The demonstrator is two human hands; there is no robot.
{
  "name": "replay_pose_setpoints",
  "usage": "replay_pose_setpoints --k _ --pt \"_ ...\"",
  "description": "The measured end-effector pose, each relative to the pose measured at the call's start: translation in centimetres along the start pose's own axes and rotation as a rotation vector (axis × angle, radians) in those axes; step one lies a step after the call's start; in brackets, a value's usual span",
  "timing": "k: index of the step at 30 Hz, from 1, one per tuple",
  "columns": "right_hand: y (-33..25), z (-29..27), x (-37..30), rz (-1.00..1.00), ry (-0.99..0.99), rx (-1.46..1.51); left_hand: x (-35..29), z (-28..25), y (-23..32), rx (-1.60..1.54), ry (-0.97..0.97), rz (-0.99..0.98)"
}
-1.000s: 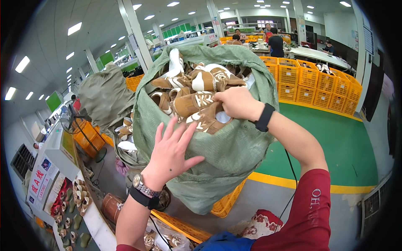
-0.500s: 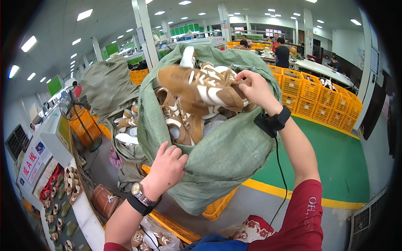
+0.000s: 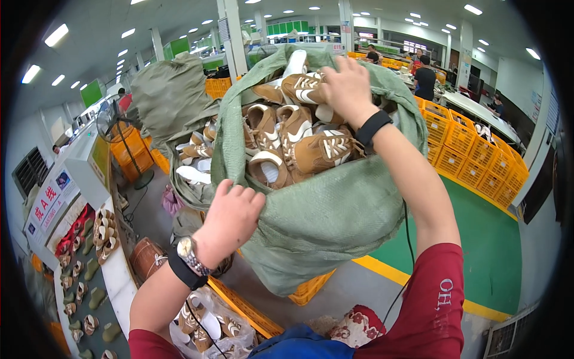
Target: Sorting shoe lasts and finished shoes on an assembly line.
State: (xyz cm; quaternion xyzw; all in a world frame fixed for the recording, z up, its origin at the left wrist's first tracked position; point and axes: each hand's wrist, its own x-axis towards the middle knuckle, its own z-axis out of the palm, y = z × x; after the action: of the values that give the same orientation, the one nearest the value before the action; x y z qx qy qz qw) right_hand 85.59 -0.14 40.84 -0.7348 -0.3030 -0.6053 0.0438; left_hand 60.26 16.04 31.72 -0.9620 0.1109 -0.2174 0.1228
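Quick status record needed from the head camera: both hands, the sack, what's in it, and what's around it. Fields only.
left hand: grips the near rim of the sack, fist closed on the fabric
right hand: raised at the far rim, on a brown shoe at the top of the pile
sack: green woven, mouth open, tilted toward the camera
contents: brown and white shoes, heaped to the rim
beneath: orange crate, partly hidden
left side: second green sack, also holding shoes
right side: stacked orange crates on green floor
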Motion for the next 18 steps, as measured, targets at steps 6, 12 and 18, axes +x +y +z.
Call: replay_pose_setpoints --k 6,12,18 --pt "-10.7 -1.7 -1.5 -0.842 -0.727 0.660 -1.0 1.0 1.0 0.092 0.084 0.034" --pt "-10.7 -1.9 -1.5 -0.991 -0.498 0.479 -1.9 1.2 1.7 0.054 0.131 0.010" --pt "-9.6 -1.2 -2.9 -0.815 -0.518 0.263 -2.3 2.1 1.8 -0.013 0.183 0.011"
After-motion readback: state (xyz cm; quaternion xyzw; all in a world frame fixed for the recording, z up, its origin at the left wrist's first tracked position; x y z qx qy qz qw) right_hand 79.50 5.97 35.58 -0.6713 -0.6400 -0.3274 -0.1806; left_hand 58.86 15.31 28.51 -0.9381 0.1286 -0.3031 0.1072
